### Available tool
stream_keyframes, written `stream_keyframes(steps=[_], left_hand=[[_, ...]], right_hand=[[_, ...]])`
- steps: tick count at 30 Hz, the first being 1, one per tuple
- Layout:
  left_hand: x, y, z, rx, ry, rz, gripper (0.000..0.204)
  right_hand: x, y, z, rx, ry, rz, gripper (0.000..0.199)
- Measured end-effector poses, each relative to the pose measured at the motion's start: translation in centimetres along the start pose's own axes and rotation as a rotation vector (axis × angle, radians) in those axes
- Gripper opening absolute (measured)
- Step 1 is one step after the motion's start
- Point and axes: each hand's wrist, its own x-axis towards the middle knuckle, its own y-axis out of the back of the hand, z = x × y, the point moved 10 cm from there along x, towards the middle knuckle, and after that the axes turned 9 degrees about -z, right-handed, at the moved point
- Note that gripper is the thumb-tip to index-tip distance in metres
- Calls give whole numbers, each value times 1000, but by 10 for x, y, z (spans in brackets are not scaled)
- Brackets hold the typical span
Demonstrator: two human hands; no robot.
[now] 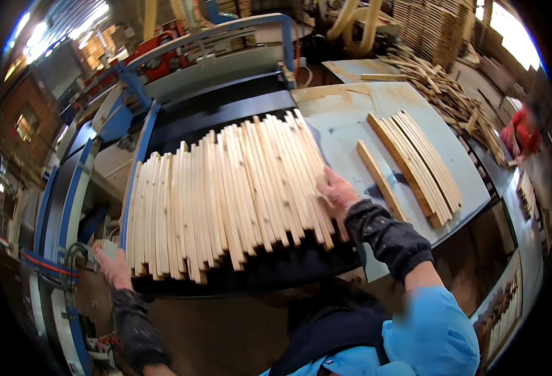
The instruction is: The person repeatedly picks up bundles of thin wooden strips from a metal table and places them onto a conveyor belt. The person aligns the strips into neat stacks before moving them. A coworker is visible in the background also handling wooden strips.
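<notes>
A broad row of pale wooden strips (226, 194) lies side by side on a black machine bed (276, 257), their near ends uneven. At the row's right edge my right hand (337, 189), in a pinkish glove, rests against the outermost strip with its fingers extended. My left hand (113, 268), also gloved, is by the row's lower left corner, next to the blue rail (139, 150). Its fingers are spread and nothing is in them. Dark sleeve covers show on both my forearms.
Right of the bed, a light table (326, 116) bears a single strip (381, 180) and a bundle of strips (417, 166). Scrap wood (439, 88) is heaped beyond it. A blue machine frame (207, 34) stands at the back. A person in red (526, 135) is at far right.
</notes>
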Motion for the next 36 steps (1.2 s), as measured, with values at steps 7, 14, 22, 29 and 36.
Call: stream_keyframes(steps=[7,14,22,29,36], left_hand=[[-233,-73,257,-1234,-172,-1002,54],[-420,-156,316,-1289,-18,-1667,52],[-561,-186,385,-1056,-219,-2256,57],[-604,-181,434,-848,-326,-2323,59],[-660,-179,447,-847,-215,-2253,55]], right_hand=[[-2,30,25,-147,-13,-21,80],[-118,84,13,-231,118,-4,72],[-250,174,96,-597,-288,271,83],[-287,166,149,-523,-503,184,84],[-292,161,162,-469,-397,86,73]])
